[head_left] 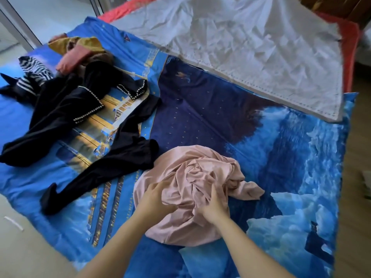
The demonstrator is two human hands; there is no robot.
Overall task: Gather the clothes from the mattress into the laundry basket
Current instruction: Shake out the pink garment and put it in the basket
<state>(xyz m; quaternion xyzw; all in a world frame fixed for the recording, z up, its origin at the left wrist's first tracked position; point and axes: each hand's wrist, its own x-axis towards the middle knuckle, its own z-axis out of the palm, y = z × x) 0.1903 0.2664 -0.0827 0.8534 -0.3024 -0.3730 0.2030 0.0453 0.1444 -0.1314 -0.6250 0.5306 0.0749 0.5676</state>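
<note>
A bunched pale pink garment (192, 169) lies on the blue printed mattress cover (281, 157) near the front. My left hand (156, 199) presses on its left side with fingers curled into the fabric. My right hand (214, 205) grips a fold of it in the middle. Black tights (112, 161) lie spread to the left. Further back left lies a black garment with a pearl trim (66, 109), then a striped piece (34, 71) and a heap of mustard and coral clothes (80, 51). No laundry basket is in view.
A crumpled white sheet (251, 47) covers the back right of the mattress over a red edge (349, 47). Pale floor (24, 237) runs along the left, with a small white strip (14, 223) on it. Wooden floor (357, 177) lies to the right.
</note>
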